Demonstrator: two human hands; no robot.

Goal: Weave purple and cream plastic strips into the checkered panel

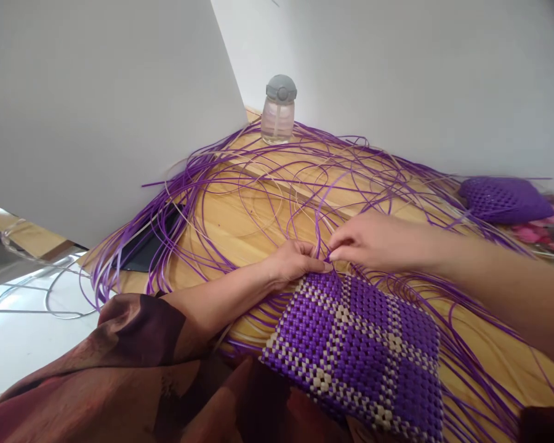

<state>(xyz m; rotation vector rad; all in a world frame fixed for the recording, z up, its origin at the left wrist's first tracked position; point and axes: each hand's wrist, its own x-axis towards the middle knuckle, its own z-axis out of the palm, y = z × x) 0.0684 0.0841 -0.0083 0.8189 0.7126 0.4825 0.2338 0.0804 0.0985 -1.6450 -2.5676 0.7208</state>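
Observation:
A woven panel (360, 351) of purple and cream plastic strands, in a check pattern, lies in front of me. My left hand (300, 263) is closed at its far edge, thumb and fingers pinching purple strands. Close beside it on the right, my right hand (357, 240) is also closed, its fingertips pinching a purple strand at the same edge. A few loose purple strands (319, 227) rise between the two hands. Long unwoven strands spread out from the panel's sides. The exact crossing of the strands is partly hidden by my fingertips.
A clear bottle with a grey lid (279, 111) stands at the back of the wooden table (226, 224). Bundles of purple and cream strands (175, 178) curve around the table. A dark flat object (141, 249) lies under them at left. A purple mesh bundle (505, 200) sits at right.

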